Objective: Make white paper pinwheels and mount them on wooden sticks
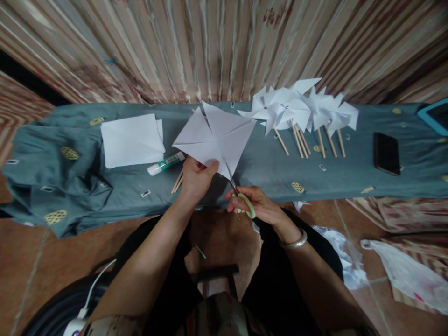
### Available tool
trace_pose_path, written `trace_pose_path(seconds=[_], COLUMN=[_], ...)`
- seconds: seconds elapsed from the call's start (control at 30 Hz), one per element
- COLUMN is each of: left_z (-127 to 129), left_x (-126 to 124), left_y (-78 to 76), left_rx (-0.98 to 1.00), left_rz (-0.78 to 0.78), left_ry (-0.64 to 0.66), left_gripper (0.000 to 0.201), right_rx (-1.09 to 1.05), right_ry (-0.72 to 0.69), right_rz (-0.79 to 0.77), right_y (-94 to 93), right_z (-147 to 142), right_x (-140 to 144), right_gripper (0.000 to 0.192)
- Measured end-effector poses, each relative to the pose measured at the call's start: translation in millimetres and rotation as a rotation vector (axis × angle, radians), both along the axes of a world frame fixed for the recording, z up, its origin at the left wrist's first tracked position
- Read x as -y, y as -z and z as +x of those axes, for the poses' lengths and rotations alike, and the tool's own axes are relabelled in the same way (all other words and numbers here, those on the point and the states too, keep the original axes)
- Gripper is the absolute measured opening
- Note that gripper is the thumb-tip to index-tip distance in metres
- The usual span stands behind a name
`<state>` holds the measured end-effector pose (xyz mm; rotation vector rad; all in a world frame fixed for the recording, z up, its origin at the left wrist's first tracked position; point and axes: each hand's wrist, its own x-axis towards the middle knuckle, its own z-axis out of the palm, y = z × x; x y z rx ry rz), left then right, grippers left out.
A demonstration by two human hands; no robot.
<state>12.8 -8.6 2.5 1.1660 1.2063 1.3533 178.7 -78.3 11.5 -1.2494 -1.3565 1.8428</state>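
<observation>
Head: paper above left grip.

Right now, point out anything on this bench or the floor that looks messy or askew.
The cloth is bunched and sagging off the bench's left end. Paper scraps and a plastic bag litter the floor at right. Otherwise tidy: left hand holds the sheet, right hand the scissors.

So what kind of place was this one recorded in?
Probably a room in a home, used for a paper craft. A low bench under a grey-green cloth stands before a striped curtain. Finished paper pinwheels lie on it, and the hands cut folded paper with scissors.
</observation>
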Motion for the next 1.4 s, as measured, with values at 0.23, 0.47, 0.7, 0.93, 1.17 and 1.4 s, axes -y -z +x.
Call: trace_pose_path(seconds=[0.23,0.47,0.7,0.93,1.17,1.4], left_z=[-0.8,0.1,-0.9,-2.3,-2.8,-2.3], left_x=[0.4,0.4,0.5,1.4,1.6,0.9], left_y=[-3.3,-0.9,0.6,-0.2,-2.1,-3.6], left_rx=[0.000,0.024,0.011,0.012,0.007,0.014], left_rz=[-0.011,0.007,-0.006,-0.043,-0.050,-0.044], left_ry=[0.000,0.008,0.014,-0.011,-0.018,-0.024], left_gripper=[0.021,0.027,0.024,0.023,0.024,0.026], right_rx=[0.019,0.023,0.044,0.034,0.022,0.005], right_ry=[-0.008,0.001,0.014,0.022,0.043,0.071], right_rz=[0.021,0.026,0.014,0.014,0.012,-0.044], right_y=[1.9,3.3,4.6,8.0,9.6,6.5], right_z=[0.9,1.1,0.2,0.5,0.9,-1.7], right_x=[1.1,0.6,0.7,1.4,2.2,0.8], right_gripper=[0.048,0.049,0.052,0.052,0.041,0.043])
